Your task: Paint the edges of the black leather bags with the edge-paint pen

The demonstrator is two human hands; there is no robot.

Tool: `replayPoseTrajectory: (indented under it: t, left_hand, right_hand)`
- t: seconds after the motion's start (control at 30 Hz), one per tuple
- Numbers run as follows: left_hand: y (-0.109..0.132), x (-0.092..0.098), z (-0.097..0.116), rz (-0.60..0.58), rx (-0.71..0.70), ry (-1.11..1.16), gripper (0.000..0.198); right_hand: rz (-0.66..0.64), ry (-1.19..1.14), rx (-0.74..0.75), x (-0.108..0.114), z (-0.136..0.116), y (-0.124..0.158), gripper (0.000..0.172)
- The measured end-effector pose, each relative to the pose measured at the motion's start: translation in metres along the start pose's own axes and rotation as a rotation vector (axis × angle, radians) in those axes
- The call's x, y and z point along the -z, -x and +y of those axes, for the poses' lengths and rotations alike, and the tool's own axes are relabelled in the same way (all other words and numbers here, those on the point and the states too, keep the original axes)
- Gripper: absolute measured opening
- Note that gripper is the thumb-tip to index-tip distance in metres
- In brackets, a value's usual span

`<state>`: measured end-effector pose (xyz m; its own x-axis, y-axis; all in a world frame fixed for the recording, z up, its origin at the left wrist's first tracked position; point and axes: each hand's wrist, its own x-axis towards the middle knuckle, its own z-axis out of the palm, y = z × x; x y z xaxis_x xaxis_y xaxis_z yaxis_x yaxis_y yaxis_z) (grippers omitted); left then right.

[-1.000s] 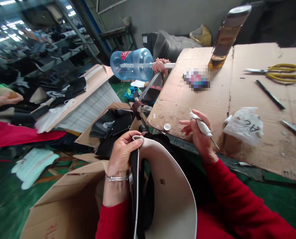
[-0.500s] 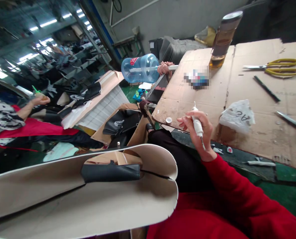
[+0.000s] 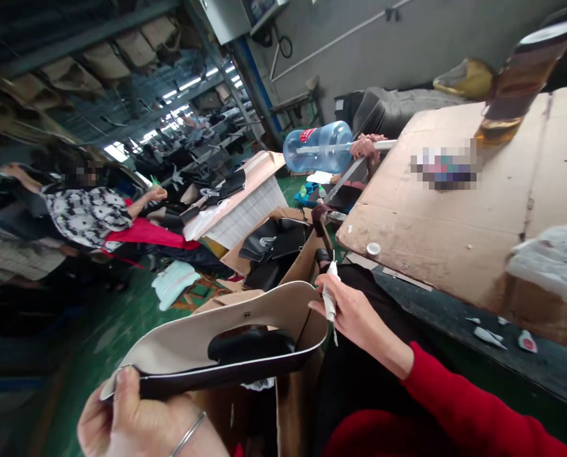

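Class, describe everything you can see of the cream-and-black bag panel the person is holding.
The bag panel is a long, curved sheet, cream on its inner face and black along the outer edge, like faux leather. A slot-shaped handle opening is cut through it, and a small dark fitting sits near the top edge. It lies roughly level above an open cardboard box. The left hand pinches its near end; the right hand, gripping a white pen-like tool, meets its far end.

You face a grey wall (image 3: 407,38) behind the cardboard-covered table (image 3: 454,209); left of the table lies green floor (image 3: 121,317), with ceiling strip lights (image 3: 188,84) beyond.
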<state>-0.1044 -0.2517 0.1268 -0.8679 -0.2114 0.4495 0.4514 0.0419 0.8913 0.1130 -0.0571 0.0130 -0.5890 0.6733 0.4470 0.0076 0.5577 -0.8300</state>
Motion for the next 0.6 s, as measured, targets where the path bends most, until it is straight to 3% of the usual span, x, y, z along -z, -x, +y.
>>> replayPoseTrajectory:
  t: [0.07,0.1,0.3,0.4,0.6]
  left_hand:
    - [-0.001,-0.002,-0.004,0.202,-0.076,0.141,0.031]
    - [0.0,-0.003,-0.005,0.245,-0.083,0.194,0.03]
    - [0.008,0.0,-0.006,0.174,0.084,0.203,0.025]
    - [0.007,0.007,-0.017,0.183,0.116,0.172,0.026]
    - [0.009,0.012,-0.027,0.177,0.112,0.17,0.026]
  right_hand:
    - [-0.021,0.035,-0.026,-0.008,0.001,-0.003,0.028]
    - [-0.026,0.058,-0.032,-0.012,0.0,-0.003,0.032]
    - [-0.098,0.237,-0.054,-0.033,0.005,0.002,0.055]
    - [-0.186,0.202,-0.03,-0.038,0.013,0.009,0.063]
    - [-0.208,0.185,-0.051,-0.039,0.016,0.026,0.05]
